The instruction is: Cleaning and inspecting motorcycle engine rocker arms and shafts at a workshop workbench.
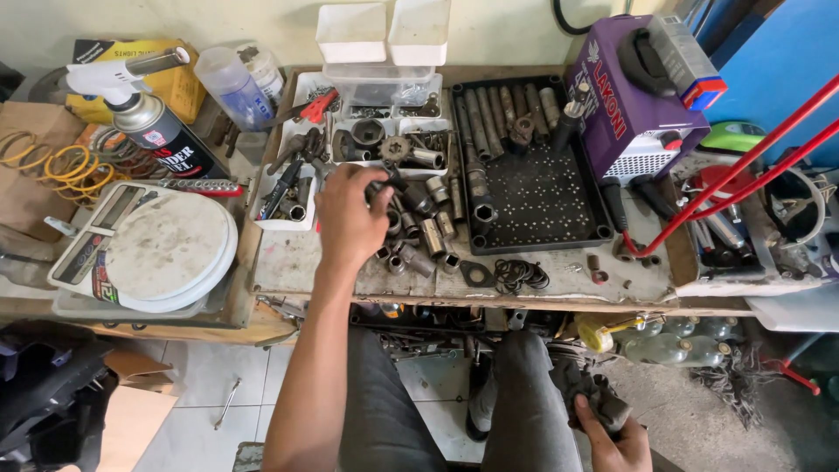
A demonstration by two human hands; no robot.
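Note:
My left hand reaches over the workbench into a heap of dark metal sockets, its fingers curled around one socket at the heap's near-left side. My right hand is low at the bottom right, beside my knee, gripping a dark, greasy metal part. A black tray with long sockets in its holes lies just right of the heap. Black rubber rings lie by the bench's front edge.
A round white kitchen scale sits at the left, with a gas torch can and yellow springs behind it. White bins stand at the back, a purple machine and red tubing at right. Bottles lie under the bench.

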